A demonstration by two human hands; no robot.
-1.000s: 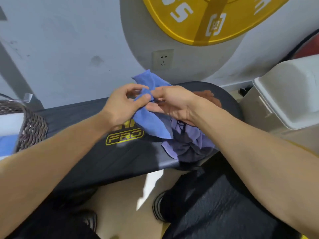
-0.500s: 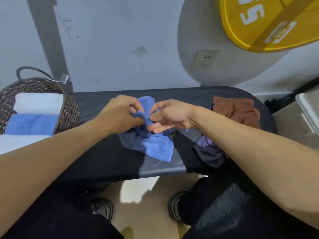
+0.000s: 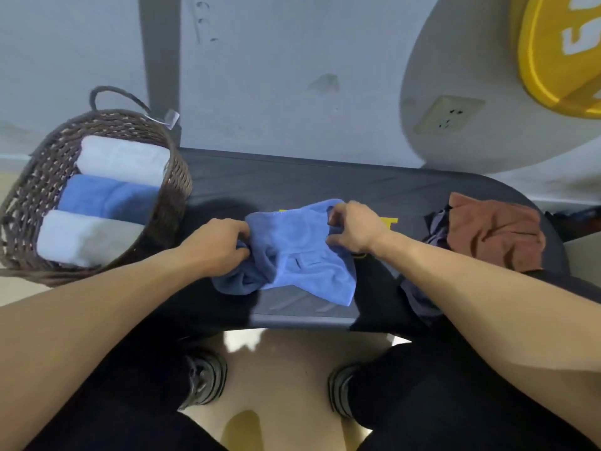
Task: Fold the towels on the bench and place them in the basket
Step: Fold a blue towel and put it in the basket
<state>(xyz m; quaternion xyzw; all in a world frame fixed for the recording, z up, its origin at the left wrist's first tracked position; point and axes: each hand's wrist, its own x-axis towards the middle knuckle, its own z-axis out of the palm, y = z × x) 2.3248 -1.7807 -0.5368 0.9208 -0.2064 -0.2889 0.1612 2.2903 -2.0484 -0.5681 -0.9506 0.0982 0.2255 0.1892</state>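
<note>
A woven basket stands at the left end of the bench. It holds three rolled towels lying side by side, long axes running left to right: a white towel at the far side, a blue rolled towel in the middle, and a pale towel nearest the person.

The left hand is on the bench just right of the basket. Its fingers are curled round the left edge of the blue towel, gripping bunched cloth.

The blue towel lies on the bench top, at its middle, partly spread and wrinkled. Its long axis runs roughly left to right between the two hands. The near edge hangs toward the front edge of the bench; the lower left corner is crumpled.

The right hand pinches the upper right edge of the blue towel, fingers curled on the cloth.

Further right, near the rounded end of the bench, a brown towel lies unfolded and creased. A purple-grey towel lies partly under it and hangs over the near edge, partly hidden by the right forearm.
</note>
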